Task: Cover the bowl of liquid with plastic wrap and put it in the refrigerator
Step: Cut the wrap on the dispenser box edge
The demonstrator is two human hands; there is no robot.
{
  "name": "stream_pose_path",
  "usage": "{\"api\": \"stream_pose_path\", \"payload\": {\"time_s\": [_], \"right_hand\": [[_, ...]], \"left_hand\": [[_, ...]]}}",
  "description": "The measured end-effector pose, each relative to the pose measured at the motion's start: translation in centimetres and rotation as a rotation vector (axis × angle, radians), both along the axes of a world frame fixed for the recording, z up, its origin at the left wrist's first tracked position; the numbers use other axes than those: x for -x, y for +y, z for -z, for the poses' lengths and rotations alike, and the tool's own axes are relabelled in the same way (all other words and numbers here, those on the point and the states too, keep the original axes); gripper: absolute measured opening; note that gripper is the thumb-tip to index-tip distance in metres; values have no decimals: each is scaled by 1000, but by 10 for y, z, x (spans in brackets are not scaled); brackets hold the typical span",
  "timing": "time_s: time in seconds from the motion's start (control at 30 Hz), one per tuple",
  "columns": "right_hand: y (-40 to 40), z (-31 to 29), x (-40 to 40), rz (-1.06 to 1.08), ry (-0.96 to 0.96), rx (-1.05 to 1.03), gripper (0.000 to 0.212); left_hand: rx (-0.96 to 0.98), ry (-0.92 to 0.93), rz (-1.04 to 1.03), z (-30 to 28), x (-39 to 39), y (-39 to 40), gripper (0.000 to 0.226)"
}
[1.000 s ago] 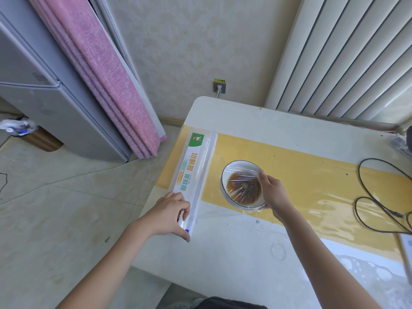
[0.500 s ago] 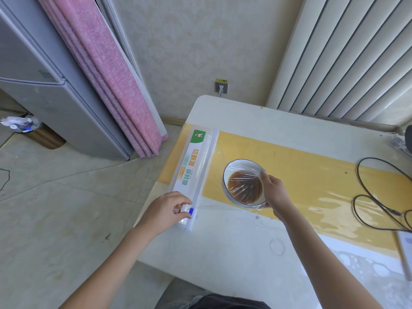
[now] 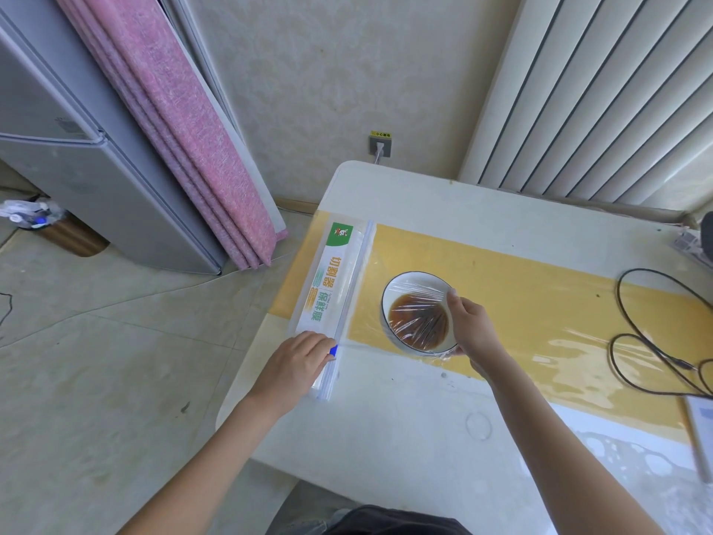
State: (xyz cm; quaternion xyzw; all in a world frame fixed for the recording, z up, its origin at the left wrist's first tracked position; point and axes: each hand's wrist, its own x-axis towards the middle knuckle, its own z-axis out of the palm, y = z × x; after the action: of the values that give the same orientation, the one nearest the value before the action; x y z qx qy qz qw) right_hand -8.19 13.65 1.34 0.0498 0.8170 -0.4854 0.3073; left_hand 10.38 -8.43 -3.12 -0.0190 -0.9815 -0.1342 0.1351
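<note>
A white bowl (image 3: 401,289) of brown liquid stands on the yellow strip of the table, with clear plastic wrap (image 3: 418,318) stretched over its top. My right hand (image 3: 472,328) grips the bowl's right rim, fingers curled over the wrap. The long white plastic wrap box (image 3: 332,285) lies left of the bowl, along the table's left edge. My left hand (image 3: 297,364) rests on the near end of the box, fingers curled at its small blue cutter slider (image 3: 333,350). The grey refrigerator (image 3: 77,167) stands at the left, its door closed.
A pink folded mat (image 3: 185,129) leans on the wall beside the refrigerator. Black cables (image 3: 648,341) loop on the table (image 3: 386,426) at the right, with a white device (image 3: 700,430) near them. A small bin (image 3: 58,229) sits on the floor at far left.
My left hand has slid along the near end of the box toward the blue slider. My right hand stays on the bowl's rim; the bowl has barely moved.
</note>
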Motion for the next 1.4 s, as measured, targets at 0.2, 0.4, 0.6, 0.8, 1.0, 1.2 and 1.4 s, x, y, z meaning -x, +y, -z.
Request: {"api": "stream_pose_path", "payload": {"time_s": [0.2, 0.4, 0.6, 0.8, 1.0, 1.2, 1.4], "right_hand": [[3, -1, 2, 37, -14, -2, 60], [3, -1, 1, 45, -23, 2, 58], [4, 0, 2, 69, -20, 7, 58], [4, 1, 3, 83, -27, 16, 56], [3, 4, 4, 72, -7, 5, 59], [5, 4, 6, 72, 4, 9, 56], [3, 4, 3, 70, -9, 31, 43]], "left_hand": [[19, -19, -6, 1, 0, 4, 13], [-92, -14, -100, -5, 0, 13, 15], [-95, 133, -244, -2, 8, 29, 20], [-91, 220, -406, -6, 10, 44, 24], [-51, 208, -368, -4, 3, 49, 18], [-1, 184, -345, -4, 10, 52, 21], [-61, 115, -514, -15, 28, 52, 22]]}}
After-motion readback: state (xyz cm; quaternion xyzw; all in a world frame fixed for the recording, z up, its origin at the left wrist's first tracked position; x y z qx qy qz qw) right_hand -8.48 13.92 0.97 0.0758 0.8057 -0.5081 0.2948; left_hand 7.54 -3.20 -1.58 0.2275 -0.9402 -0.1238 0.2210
